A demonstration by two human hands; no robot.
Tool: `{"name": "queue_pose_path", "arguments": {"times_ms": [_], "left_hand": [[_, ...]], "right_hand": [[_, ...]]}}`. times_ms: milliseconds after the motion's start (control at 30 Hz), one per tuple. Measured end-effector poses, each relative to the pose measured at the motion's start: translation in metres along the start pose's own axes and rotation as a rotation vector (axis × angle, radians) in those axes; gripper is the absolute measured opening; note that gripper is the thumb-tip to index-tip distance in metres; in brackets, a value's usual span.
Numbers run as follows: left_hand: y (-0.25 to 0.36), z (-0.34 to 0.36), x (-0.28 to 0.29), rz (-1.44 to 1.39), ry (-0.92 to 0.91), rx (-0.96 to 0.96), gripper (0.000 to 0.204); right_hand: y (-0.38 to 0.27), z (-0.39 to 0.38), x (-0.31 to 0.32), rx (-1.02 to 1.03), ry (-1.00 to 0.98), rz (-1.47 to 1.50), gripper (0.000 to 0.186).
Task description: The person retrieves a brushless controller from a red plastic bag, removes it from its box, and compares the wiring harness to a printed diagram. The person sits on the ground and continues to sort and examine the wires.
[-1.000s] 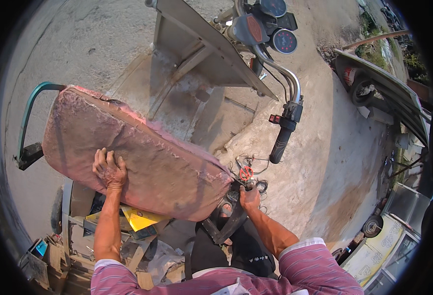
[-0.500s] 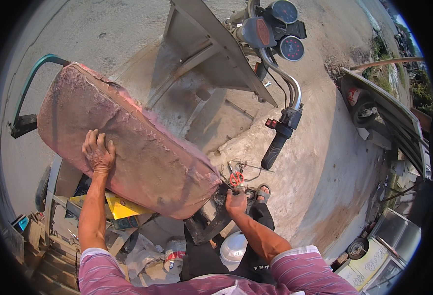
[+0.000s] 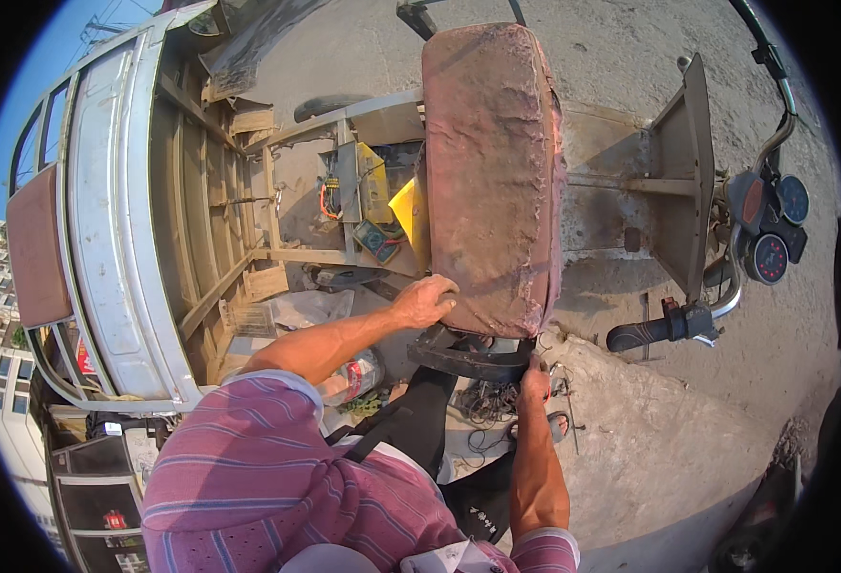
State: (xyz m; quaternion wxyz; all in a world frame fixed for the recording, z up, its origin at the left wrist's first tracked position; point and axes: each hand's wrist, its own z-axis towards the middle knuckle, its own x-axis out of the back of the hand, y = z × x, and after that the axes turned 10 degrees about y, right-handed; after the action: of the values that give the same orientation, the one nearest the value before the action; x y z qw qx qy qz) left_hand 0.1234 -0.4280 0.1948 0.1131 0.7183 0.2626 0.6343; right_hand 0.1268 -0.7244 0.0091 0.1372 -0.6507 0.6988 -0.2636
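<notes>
A worn seat (image 3: 492, 172) in dusty, faded reddish covering stands lengthwise in front of me, its cover frayed along the right edge. My left hand (image 3: 425, 302) grips its near left corner, fingers curled at the edge. By the near right corner, at the end of a black curved armrest (image 3: 468, 358), is my right hand (image 3: 535, 380), fingers closed. What it holds is hidden; a bit of red shows beside it. Left of the seat, an open compartment holds a yellow sheet (image 3: 407, 210) and a meter-like device (image 3: 377, 242) with a dark face.
Handlebars with a black grip (image 3: 638, 334) and round gauges (image 3: 770, 258) stand to the right, behind a front panel (image 3: 695, 181). A metal cargo bed (image 3: 119, 220) rises at left. Tangled dark wires (image 3: 485, 405) lie near my feet, close to a clear plastic container (image 3: 355, 375).
My view has swung left, bringing the cargo bed into sight. My left hand has moved from the seat's middle to its near corner. My right hand stays by the near end.
</notes>
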Motion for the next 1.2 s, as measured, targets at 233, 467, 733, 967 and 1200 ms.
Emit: {"name": "queue_pose_path", "arguments": {"times_ms": [233, 467, 733, 967, 1200], "left_hand": [[0.06, -0.385, 0.003, 0.134, -0.377, 0.896, 0.035], [0.13, -0.577, -0.084, -0.551, 0.127, 1.238, 0.034], [0.222, -0.616, -0.19, -0.883, 0.32, 1.421, 0.036], [0.352, -0.741, -0.301, -1.227, 0.77, 1.551, 0.036], [0.56, -0.898, -0.423, -1.315, 0.784, 2.275, 0.024]], "right_hand": [[0.048, 0.013, 0.344, -0.241, -0.056, -0.141, 0.042], [0.053, -0.063, 0.63, -0.398, 0.054, -0.612, 0.021], [-0.098, -0.066, 0.546, 0.05, -0.094, -0.912, 0.031], [-0.183, -0.186, 0.345, 0.744, -0.661, -0.858, 0.022], [-0.22, -0.584, 0.204, 1.46, -1.556, -0.31, 0.028]]}}
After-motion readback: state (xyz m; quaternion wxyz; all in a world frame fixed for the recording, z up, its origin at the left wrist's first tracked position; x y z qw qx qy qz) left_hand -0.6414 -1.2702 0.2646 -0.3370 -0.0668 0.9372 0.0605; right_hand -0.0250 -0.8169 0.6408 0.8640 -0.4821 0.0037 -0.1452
